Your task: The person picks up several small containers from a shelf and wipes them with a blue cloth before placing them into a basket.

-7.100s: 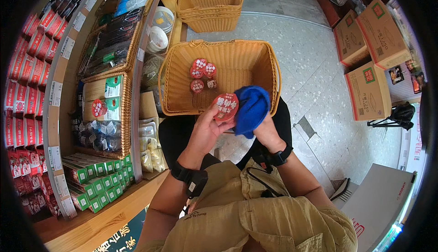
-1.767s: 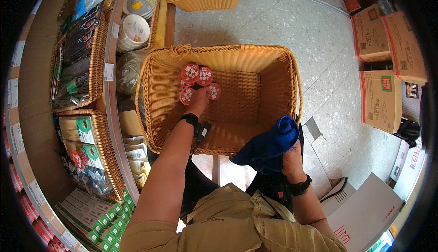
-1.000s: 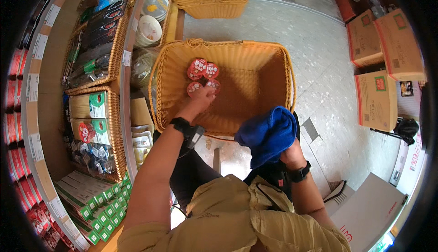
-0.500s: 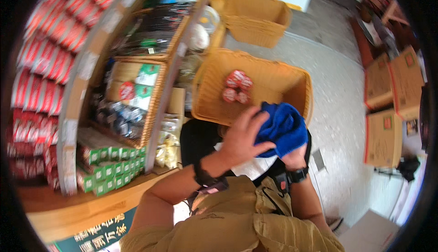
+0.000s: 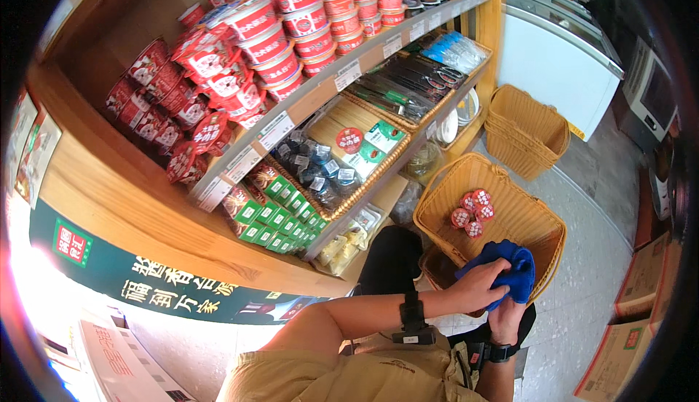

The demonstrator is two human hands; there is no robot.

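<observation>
A bunched blue cloth (image 5: 523, 260) is in both my hands, above the near right edge of a wicker basket (image 5: 453, 183). My left hand (image 5: 479, 287) comes in from the left with its fingers bent and pressed into the cloth. From below, my right hand (image 5: 505, 320) grips the cloth's underside; its fingers are partly hidden by it. Whether anything is wrapped inside the cloth I cannot tell. Several small round red-and-white packs (image 5: 473, 213) lie together in the basket, a little beyond my left hand.
On the left stands a wooden shelf unit with stacked red instant-food tubs (image 5: 280, 49), green boxes (image 5: 280, 216) and a tray of packaged utensils (image 5: 408, 85). Behind the basket are stacked wicker baskets (image 5: 526, 129) and a white freezer (image 5: 553, 60). Cardboard boxes (image 5: 619, 358) stand at the right.
My view has turned left, bringing more of the shelves in. My left hand was spread beside the cloth; now its fingers are closed on it. My right hand still holds the cloth.
</observation>
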